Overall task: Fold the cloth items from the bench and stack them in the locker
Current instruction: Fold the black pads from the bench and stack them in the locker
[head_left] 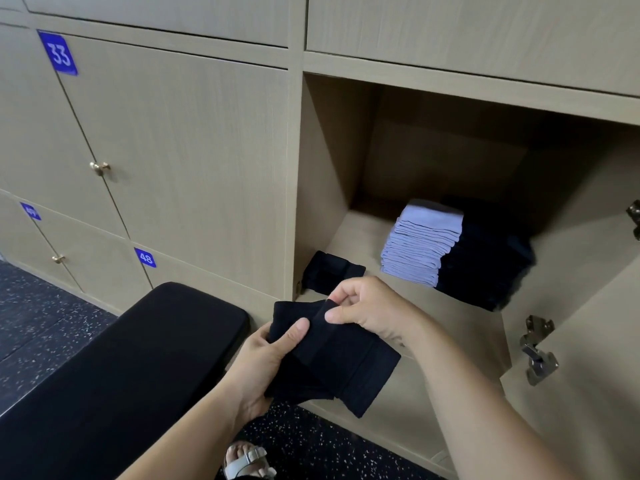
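The left grip [266, 362] holds a black cloth [346, 368] from below, thumb pressed on top, while the right grip [367, 313] pinches its upper fold between thumb and curled fingers. The cloth hangs in the air in front of the open locker [325, 168], just right of the black padded tabletop [138, 358]. Inside the locker, a pale lilac stack [422, 244] touches a dark stack [485, 265]. A small black folded piece [332, 271] lies apart, near the left wall. The door hinges [540, 351] show at right, and a sandalled foot [246, 460] stands on the speckled floor [52, 306].
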`<control>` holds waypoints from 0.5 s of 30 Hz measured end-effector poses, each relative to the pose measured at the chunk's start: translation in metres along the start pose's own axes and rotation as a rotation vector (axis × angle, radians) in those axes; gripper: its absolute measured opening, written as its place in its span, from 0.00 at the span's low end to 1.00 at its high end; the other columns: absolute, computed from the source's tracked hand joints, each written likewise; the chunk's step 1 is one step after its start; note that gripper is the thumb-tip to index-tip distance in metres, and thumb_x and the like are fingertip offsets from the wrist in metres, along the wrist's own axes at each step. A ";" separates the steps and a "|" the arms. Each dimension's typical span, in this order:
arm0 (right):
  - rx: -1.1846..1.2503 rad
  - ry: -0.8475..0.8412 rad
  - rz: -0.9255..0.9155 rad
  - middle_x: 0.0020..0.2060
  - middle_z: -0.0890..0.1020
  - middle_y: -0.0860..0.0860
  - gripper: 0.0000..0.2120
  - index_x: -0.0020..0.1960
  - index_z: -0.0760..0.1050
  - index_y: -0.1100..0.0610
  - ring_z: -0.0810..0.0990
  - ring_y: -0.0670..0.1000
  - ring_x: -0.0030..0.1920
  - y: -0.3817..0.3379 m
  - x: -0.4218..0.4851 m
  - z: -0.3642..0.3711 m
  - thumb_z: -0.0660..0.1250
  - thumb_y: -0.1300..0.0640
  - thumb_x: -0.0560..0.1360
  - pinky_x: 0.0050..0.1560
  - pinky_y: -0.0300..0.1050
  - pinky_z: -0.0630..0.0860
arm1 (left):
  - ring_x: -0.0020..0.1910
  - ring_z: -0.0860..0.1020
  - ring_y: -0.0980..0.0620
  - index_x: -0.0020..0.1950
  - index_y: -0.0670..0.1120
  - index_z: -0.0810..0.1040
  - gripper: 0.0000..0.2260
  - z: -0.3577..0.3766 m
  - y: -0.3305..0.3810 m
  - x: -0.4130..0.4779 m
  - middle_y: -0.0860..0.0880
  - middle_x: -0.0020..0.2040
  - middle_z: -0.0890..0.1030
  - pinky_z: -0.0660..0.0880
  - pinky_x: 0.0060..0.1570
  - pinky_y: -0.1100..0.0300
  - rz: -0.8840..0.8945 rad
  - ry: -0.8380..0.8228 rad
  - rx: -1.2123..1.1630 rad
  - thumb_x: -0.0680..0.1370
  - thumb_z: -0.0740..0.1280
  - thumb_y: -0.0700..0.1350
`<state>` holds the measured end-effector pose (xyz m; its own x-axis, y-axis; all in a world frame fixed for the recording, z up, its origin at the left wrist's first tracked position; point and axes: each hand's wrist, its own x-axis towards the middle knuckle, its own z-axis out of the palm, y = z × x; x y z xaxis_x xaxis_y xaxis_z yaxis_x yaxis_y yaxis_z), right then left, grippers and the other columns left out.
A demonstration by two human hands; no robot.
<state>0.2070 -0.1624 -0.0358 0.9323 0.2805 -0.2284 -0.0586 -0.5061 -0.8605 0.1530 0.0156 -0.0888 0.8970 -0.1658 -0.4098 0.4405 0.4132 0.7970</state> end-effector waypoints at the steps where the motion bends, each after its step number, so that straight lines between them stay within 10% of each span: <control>1: 0.039 0.017 0.010 0.39 0.84 0.52 0.04 0.44 0.80 0.56 0.82 0.47 0.40 0.002 0.001 -0.002 0.73 0.61 0.71 0.49 0.44 0.78 | 0.53 0.83 0.41 0.62 0.42 0.78 0.19 0.000 0.000 0.003 0.40 0.54 0.84 0.80 0.50 0.47 0.004 0.010 -0.004 0.74 0.71 0.48; 9: 0.669 0.516 0.094 0.39 0.82 0.53 0.02 0.44 0.76 0.60 0.79 0.50 0.38 0.028 0.009 0.005 0.69 0.63 0.74 0.35 0.41 0.75 | 0.51 0.84 0.40 0.61 0.45 0.78 0.22 -0.004 -0.008 0.024 0.41 0.53 0.85 0.81 0.39 0.49 0.050 0.091 -0.088 0.75 0.67 0.58; 15: 0.816 0.745 0.141 0.41 0.77 0.55 0.07 0.45 0.73 0.59 0.78 0.52 0.41 0.045 0.004 0.041 0.70 0.66 0.73 0.38 0.43 0.77 | 0.51 0.84 0.38 0.60 0.43 0.78 0.22 0.002 -0.017 0.031 0.40 0.52 0.85 0.80 0.50 0.40 0.102 0.113 -0.087 0.68 0.75 0.45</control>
<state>0.1938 -0.1508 -0.0940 0.8641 -0.4351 -0.2528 -0.1429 0.2696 -0.9523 0.1733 0.0012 -0.1144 0.9250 -0.0195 -0.3796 0.3378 0.4998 0.7975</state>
